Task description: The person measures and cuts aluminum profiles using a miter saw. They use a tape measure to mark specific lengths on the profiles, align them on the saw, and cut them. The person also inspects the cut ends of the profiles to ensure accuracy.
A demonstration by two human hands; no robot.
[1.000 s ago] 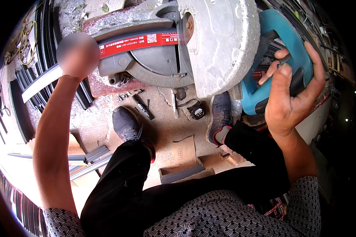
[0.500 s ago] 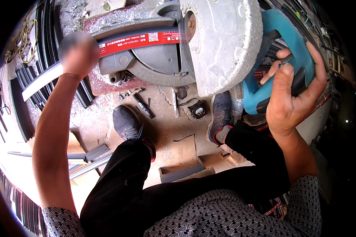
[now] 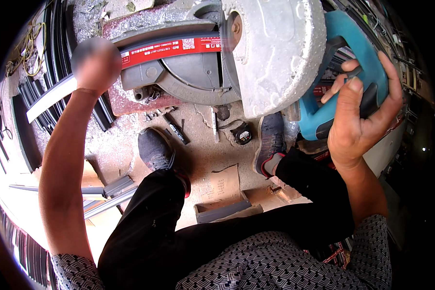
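Note:
A long profile strip (image 3: 166,51) with red printed film lies along the fence of a mitre saw (image 3: 193,92). My left hand (image 3: 96,66) is closed over the strip left of the saw base; blur hides its fingers. Beyond this hand the strip's pale end sticks out to the left. My right hand (image 3: 355,108) is wrapped round the saw's teal handle (image 3: 319,118), with fingers through its loop near the trigger. The dusty grey blade guard (image 3: 278,58) stands over the strip's right end and hides it. The blade edge shows faintly beside the guard.
On the floor between my shoes and the saw lie a black tape measure (image 3: 241,133), a pale pen-like tool (image 3: 215,124) and a dark marker (image 3: 178,130). Dark profiles (image 3: 38,104) are stacked at the left. A cardboard piece (image 3: 222,188) lies between my legs.
The blade guard and handle have shifted slightly to the right, and my right hand has moved with them. My left hand and the strip look unmoved.

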